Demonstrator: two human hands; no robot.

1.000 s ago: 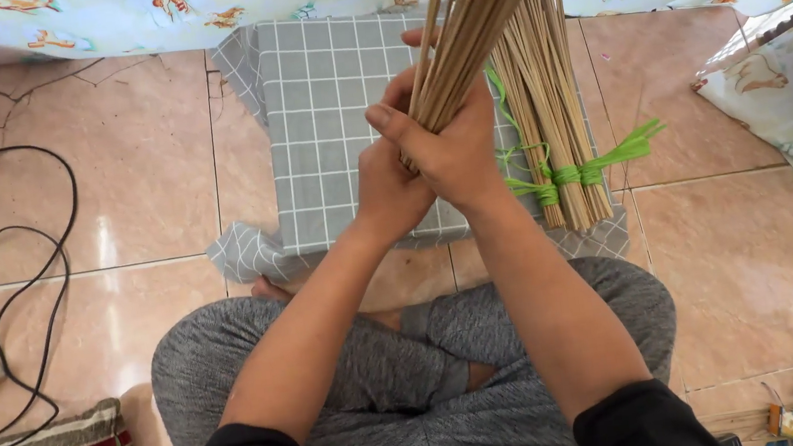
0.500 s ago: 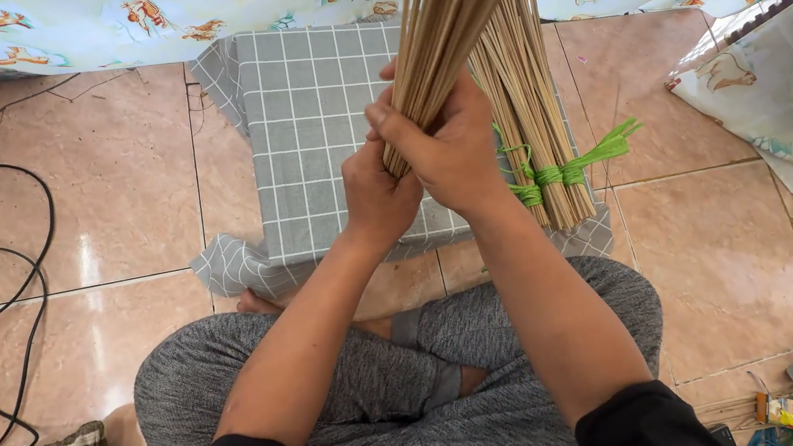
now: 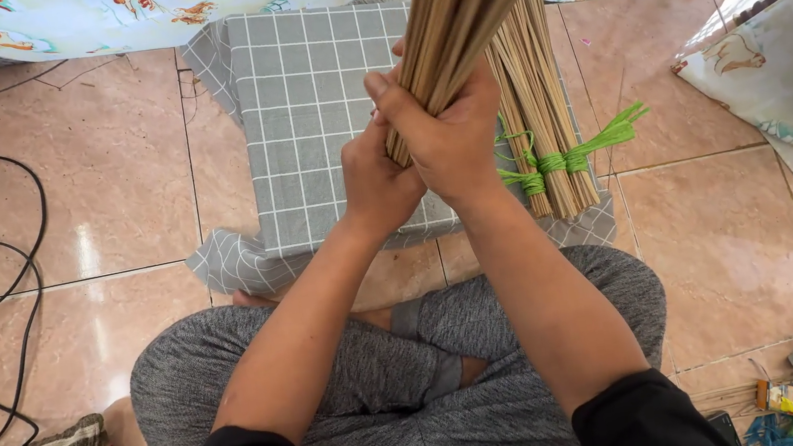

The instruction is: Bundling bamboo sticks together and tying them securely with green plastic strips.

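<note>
The right hand (image 3: 452, 140) is closed around the bundle of thin bamboo sticks (image 3: 462, 13), which rises toward 12 o'clock. The left hand (image 3: 376, 180) grips the same bundle just below. At 3 o'clock, tied stick bundles (image 3: 546, 124) lie on the grey checked cloth (image 3: 302, 113).

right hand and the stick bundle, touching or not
Touching: the head view shows the right hand wrapped around the stick bundle, fingers closed on it.
</note>
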